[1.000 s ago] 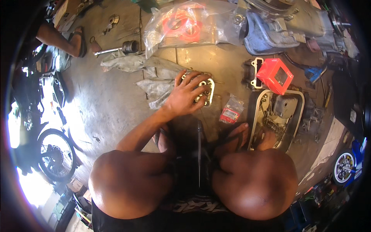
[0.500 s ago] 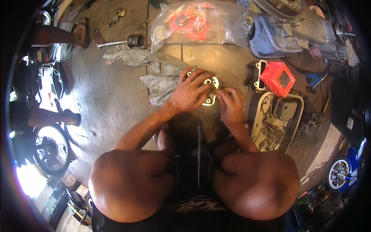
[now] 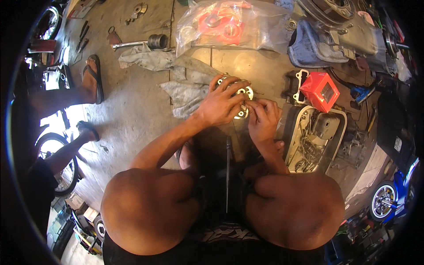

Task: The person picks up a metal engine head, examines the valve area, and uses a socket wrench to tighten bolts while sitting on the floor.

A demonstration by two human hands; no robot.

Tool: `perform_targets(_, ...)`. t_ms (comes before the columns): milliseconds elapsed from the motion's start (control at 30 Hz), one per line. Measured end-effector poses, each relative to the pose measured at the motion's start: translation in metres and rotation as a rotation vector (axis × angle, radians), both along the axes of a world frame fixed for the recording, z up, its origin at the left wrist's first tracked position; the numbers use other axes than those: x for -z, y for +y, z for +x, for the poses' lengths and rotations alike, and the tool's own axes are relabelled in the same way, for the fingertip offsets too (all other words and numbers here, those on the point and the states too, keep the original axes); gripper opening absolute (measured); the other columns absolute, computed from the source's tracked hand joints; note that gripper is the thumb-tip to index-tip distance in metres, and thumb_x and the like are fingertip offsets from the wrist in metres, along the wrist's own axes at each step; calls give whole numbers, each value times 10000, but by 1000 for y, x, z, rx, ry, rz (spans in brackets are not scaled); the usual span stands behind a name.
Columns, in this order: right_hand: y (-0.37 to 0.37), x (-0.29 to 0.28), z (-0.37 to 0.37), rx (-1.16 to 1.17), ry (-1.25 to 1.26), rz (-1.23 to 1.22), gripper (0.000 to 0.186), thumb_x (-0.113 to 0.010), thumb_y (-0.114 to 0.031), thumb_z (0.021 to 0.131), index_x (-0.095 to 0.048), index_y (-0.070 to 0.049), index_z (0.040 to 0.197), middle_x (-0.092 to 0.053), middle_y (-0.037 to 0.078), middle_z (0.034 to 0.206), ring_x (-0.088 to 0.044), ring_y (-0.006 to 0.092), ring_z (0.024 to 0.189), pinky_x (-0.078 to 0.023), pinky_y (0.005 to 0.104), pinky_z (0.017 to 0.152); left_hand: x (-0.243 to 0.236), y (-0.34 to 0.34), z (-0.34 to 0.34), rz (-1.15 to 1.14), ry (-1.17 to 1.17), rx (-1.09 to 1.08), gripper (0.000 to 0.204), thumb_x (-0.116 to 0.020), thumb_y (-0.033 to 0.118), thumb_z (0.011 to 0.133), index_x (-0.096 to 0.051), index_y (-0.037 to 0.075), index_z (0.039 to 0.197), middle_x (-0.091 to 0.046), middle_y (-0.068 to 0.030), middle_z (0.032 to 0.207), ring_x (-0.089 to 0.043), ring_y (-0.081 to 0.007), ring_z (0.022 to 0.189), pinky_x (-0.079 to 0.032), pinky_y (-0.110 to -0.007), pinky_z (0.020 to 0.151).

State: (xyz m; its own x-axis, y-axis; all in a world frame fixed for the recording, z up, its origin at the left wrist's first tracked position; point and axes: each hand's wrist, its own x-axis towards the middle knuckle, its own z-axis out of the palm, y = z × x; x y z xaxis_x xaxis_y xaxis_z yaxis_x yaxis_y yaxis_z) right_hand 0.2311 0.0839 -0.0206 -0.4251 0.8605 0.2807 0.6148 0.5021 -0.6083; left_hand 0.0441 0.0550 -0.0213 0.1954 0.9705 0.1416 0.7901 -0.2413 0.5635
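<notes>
My left hand (image 3: 221, 104) is curled over a metal engine part (image 3: 241, 113) with a pale, holed face, its fingers gripping the top and covering much of it. My right hand (image 3: 265, 117) is closed at the part's right side, thumb and fingertips pinched there on something too small to make out. A crumpled grey rag (image 3: 185, 99) lies beside the part on the left. To the right are a flat gasket (image 3: 299, 86), a red box (image 3: 320, 91) and a metal tray (image 3: 340, 132) of parts. A long slim tool (image 3: 228, 163) stands out between my knees.
A plastic bag (image 3: 269, 35) with red pieces, a piston-like part on a rod (image 3: 157, 41) and a large engine (image 3: 362, 42) lie ahead. At left are a co-worker's sandalled feet (image 3: 90, 79) and a bike wheel (image 3: 57, 185). A blue motorbike (image 3: 399, 194) stands at right.
My right hand has come up from low right to the engine part and pinches at it. My left hand stays on the part. The co-worker's legs have moved at the left.
</notes>
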Motion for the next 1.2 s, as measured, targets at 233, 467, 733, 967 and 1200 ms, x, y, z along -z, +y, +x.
perform_targets(233,3,-2,0,34,24,-36,168,-758,-113,841,-730,-137,1005,-639,28,949,-600,249,909,-406,405,818,-3,1,0,-36,-2,8,273,-636,162,867,-681,163,1136,-554,-22,1431,-470,-282,1347,-229,-566,1172)
perform_targets(467,5,3,0,36,1,10,169,-746,-119,861,-709,-103,1025,-645,56,970,-608,265,914,-414,416,816,0,1,0,-6,-18,3,247,-626,186,872,-676,155,1111,-565,-37,1401,-476,-278,1325,-245,-565,1170)
perform_targets(733,1,5,6,32,38,34,198,-772,-105,832,-717,-106,1022,-641,47,965,-609,258,906,-419,408,809,4,1,2,22,-36,-8,230,-643,181,853,-690,150,1076,-572,-52,1379,-483,-278,1321,-242,-557,1169)
perform_targets(967,-6,5,-4,17,62,45,211,-780,-89,818,-722,-103,1020,-647,43,942,-609,250,889,-420,395,793,4,-5,-3,32,-56,-29,235,-656,169,856,-684,149,1088,-571,-72,1363,-486,-278,1318,-243,-557,1162)
perform_targets(1200,-5,7,-1,23,112,-77,213,-791,-95,813,-728,-104,1017,-660,52,933,-617,251,881,-425,386,794,2,2,0,49,-137,-39,242,-639,161,900,-657,132,1139,-577,-76,1343,-501,-281,1300,-248,-543,1154)
